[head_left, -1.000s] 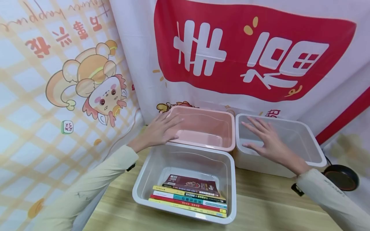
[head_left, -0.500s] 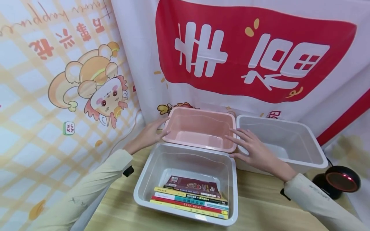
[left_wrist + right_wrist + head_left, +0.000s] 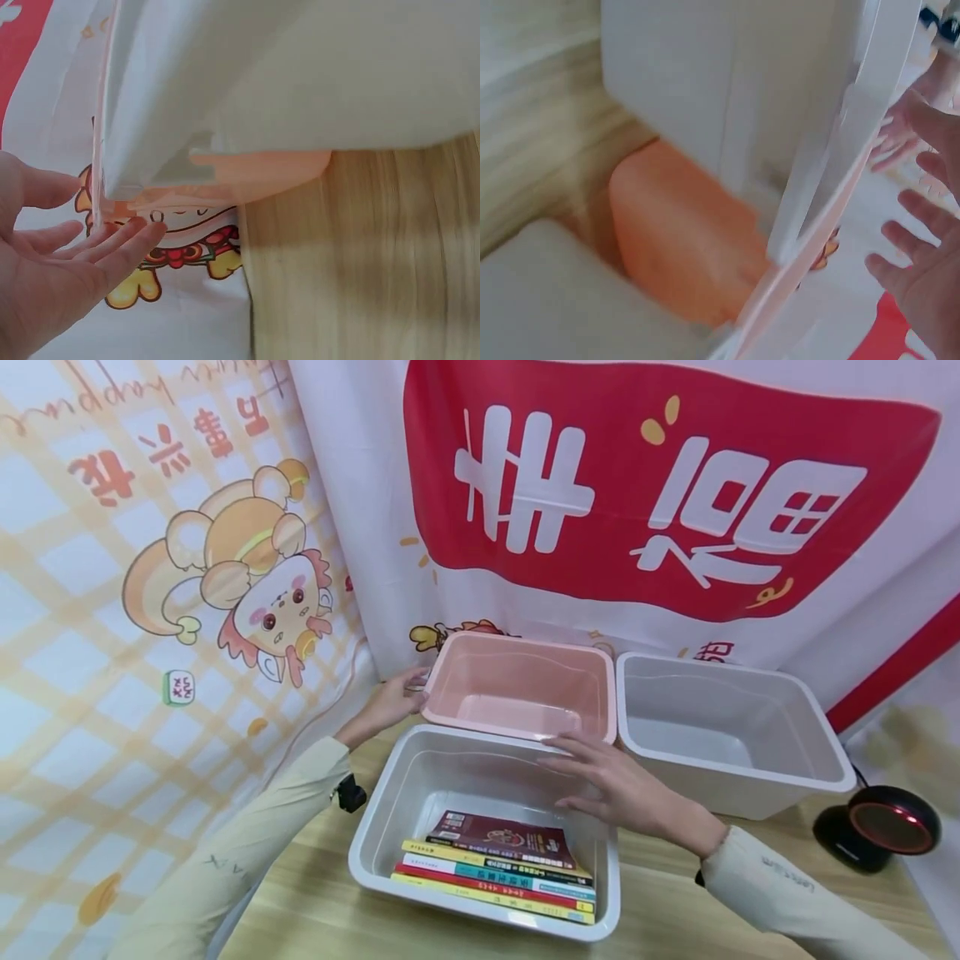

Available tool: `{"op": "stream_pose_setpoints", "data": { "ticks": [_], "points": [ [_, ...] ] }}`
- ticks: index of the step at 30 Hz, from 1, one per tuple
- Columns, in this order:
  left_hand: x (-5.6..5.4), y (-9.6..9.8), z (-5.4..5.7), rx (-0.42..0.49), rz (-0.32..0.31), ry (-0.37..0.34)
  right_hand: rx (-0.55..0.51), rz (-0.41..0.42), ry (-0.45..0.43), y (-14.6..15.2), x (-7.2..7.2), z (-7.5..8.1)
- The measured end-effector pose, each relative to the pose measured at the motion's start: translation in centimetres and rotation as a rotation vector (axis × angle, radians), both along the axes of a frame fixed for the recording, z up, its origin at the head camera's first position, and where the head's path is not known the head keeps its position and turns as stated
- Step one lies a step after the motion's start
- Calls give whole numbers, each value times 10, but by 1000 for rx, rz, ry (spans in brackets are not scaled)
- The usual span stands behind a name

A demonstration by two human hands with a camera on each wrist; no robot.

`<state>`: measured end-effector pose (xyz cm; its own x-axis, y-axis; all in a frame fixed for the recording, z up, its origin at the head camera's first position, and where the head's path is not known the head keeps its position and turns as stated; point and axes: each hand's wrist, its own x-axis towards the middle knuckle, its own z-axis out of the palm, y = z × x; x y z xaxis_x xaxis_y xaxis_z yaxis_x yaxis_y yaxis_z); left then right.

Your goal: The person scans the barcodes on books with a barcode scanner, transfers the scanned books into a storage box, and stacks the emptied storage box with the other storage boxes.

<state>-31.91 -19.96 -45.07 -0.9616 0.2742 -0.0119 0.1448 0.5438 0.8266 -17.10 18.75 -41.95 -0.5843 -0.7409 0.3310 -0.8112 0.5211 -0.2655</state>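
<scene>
My left hand [image 3: 390, 703] is at the left end of the pink bin [image 3: 525, 727], its fingers extended beside the rim; contact is unclear. In the left wrist view, the fingers of that hand [image 3: 67, 262] spread just under a bin corner, with nothing gripped. Over the back right corner of the front grey bin [image 3: 483, 739] hovers my right hand [image 3: 626, 789], fingers spread and loosely bent, holding nothing. Several books [image 3: 495, 881] lie stacked in the front of this bin, a dark red book [image 3: 502, 833] on top.
A second light grey bin [image 3: 738, 777] stands at the back right, beside the pink one. Farther right is a black round device [image 3: 892, 820] with a red light. Printed cloth [image 3: 360, 493] hangs behind and to the left. The bins rest on a wooden table [image 3: 675, 893].
My right hand has moved left and nearer me, from over the right grey bin to over the front bin. My left hand has shifted left from the pink bin's opening to beside its rim.
</scene>
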Motion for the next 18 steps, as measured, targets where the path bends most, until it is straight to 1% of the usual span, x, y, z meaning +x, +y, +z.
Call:
{"op": "stream_pose_setpoints", "data": {
  "ticks": [2, 5, 8, 10, 12, 14, 18],
  "points": [
    [-2, -1, -1, 56, 5, -75, 25, 52, -33, -5, 6, -2],
    [-4, -3, -1, 131, 17, -182, 96, 124, -120, -11, 14, -8],
    [-10, -5, -2, 258, 15, -298, 198, 183, -217, -15, 21, -12],
    [-15, -6, -2, 350, 6, -376, 240, 222, -272, -15, 23, -15],
    [-20, -8, -2, 408, -2, -434, 268, 237, -314, -14, 22, -16],
    [-23, -9, -2, 415, -21, -458, 293, 228, -365, -14, 21, -16],
    [-28, -10, -3, 377, -83, -480, 355, 179, -439, -14, 17, -16]
  ]
}}
